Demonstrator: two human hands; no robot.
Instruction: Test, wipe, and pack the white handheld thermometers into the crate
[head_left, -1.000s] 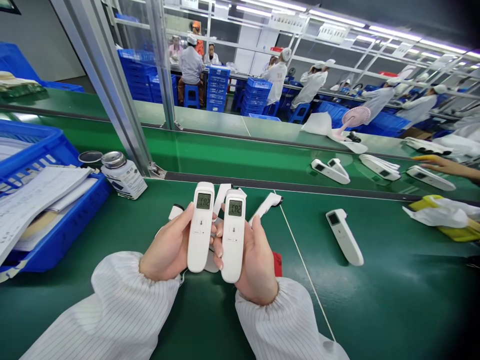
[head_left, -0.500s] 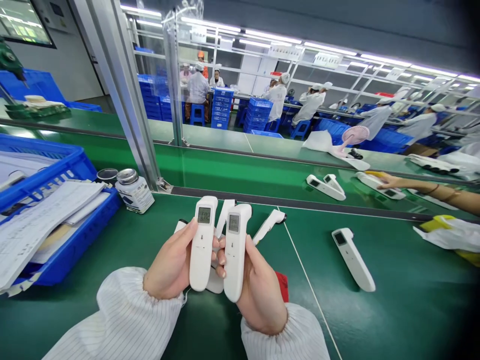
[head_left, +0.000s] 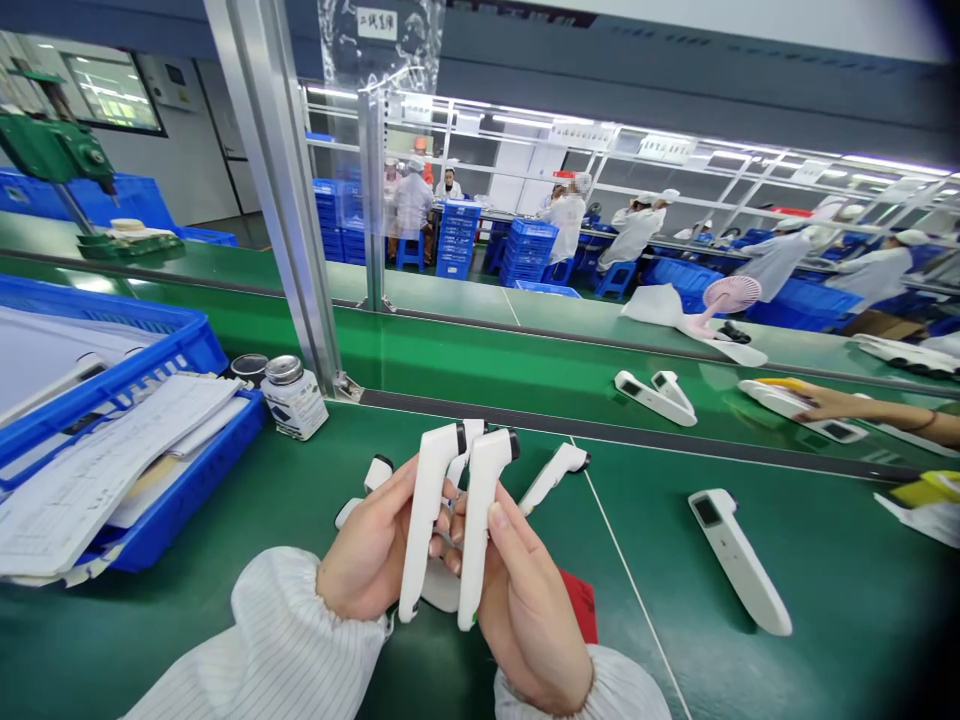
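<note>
My left hand [head_left: 367, 550] grips a white handheld thermometer [head_left: 424, 515], held upright and turned so its side faces me. My right hand [head_left: 525, 595] grips a second white thermometer [head_left: 480, 520] right beside it, turned the same way, its dark sensor tip at the top. Both displays are out of sight. Several more white thermometers [head_left: 551, 477] lie on the green mat behind my hands. Another one [head_left: 739, 560] lies alone to the right with its screen up. Something red [head_left: 581, 605] lies on the mat under my right wrist.
A blue crate [head_left: 180, 345] with papers stands at the left, a small metal-capped bottle [head_left: 292, 397] beside it by an aluminium post [head_left: 285, 200]. Thermometers [head_left: 652, 395] lie on the green conveyor; another person's arm [head_left: 877, 412] reaches in there. A pink fan [head_left: 724, 300] and workers are beyond.
Both thermometers have been rotated from screens facing me to side-on, so the displays no longer show. The camera has tilted upward.
</note>
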